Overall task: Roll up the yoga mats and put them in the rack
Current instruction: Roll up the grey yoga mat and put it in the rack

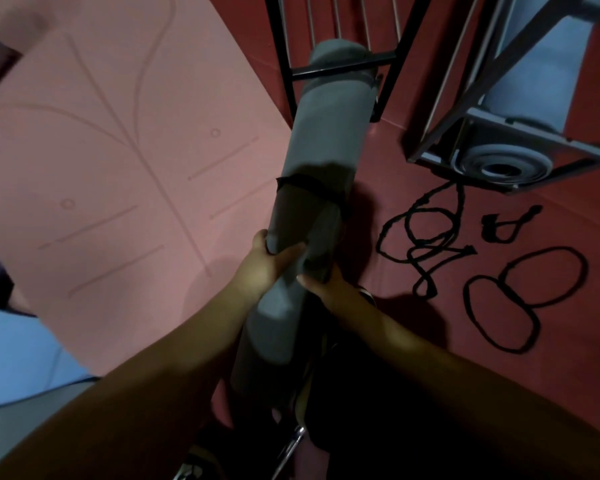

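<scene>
A rolled grey yoga mat (321, 133) runs up the middle of the view, bound by a black strap (309, 184) around its middle. Its far end pokes through the lower bars of a black metal rack (343, 65). My left hand (265, 263) grips the roll from the left, thumb across its front. My right hand (321, 284) holds it from the right, fingers curled round the lower side. A pink yoga mat (118, 168) lies flat and unrolled on the floor to the left.
A second grey rack (499, 140) at the right holds a rolled grey-blue mat (503, 166), seen end-on. Loose black straps (426, 237) and loops (520, 299) lie on the dark red floor (413, 150). A light blue mat (25, 362) shows at the lower left.
</scene>
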A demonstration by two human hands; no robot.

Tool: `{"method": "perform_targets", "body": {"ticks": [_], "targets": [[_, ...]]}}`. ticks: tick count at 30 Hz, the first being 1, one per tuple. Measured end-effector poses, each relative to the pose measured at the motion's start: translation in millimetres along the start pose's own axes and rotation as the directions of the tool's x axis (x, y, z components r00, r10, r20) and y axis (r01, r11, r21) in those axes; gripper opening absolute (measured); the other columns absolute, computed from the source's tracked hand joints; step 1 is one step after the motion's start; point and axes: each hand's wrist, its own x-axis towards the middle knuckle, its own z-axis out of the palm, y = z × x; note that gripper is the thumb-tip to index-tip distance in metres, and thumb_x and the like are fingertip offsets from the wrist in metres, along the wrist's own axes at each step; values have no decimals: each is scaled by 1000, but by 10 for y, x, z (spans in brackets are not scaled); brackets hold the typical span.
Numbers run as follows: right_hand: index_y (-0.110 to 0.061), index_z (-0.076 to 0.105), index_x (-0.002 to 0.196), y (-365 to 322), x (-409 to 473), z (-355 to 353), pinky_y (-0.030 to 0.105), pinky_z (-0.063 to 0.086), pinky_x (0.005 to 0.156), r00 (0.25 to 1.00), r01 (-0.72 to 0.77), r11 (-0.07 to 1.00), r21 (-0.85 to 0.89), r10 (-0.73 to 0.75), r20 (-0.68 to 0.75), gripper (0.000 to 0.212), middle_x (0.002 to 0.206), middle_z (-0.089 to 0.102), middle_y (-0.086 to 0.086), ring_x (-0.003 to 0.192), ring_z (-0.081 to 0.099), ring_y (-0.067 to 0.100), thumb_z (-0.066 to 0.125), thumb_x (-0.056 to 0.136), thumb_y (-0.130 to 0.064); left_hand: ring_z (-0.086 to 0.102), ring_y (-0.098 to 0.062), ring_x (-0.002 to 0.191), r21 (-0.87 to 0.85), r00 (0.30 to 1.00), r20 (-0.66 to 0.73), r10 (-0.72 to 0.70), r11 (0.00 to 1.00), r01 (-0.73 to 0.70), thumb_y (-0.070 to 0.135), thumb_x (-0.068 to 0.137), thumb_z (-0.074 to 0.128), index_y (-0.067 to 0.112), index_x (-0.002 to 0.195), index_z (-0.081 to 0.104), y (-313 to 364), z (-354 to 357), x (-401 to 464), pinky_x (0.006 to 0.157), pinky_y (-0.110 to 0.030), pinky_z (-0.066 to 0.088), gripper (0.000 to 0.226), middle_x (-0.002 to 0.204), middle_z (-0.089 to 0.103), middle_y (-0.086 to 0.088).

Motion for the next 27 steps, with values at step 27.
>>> {"method": "perform_targets", "body": {"ticks": [27], "targets": [[-33,0,156,-563,86,-244,49,38,110,952,46,981,-188,-100,-291,136,159,24,5,139,36,31,81,51,-67,61,-30,82,-7,1000,-14,18,1000,-18,40,92,63,15,85,58,954,-164,555,80,-45,55,26,100,65,-22]]}}
